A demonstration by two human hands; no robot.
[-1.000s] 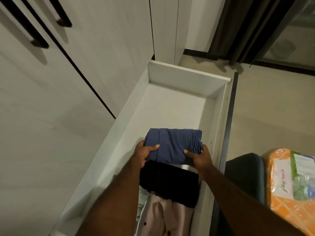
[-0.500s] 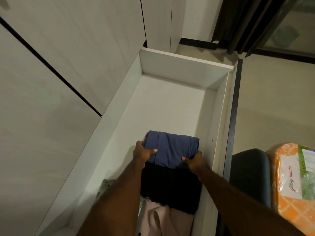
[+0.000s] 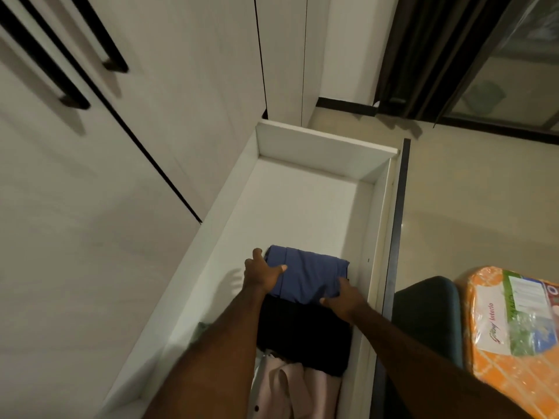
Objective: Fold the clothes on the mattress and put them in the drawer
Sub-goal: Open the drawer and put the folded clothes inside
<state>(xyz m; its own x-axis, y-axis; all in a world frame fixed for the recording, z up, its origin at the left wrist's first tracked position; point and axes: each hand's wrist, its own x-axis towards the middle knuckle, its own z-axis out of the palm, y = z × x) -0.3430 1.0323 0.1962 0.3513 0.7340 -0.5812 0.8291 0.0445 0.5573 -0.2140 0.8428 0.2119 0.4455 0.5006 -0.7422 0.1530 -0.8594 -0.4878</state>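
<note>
Blue fold: in the drawer, by its right wall, touching the black fold.
Left hand: pinches its left edge.
Right hand: grips its near right corner.
Handling: likely soft, light, floppy; support both sides.

A home bedroom: white wardrobe doors, open clothes drawer, dark curtain.

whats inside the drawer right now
A blue garment, gripped by the left hand and right hand; nearer, a black garment, then a pink garment. The arms hide part of the drawer at its near end.
</note>
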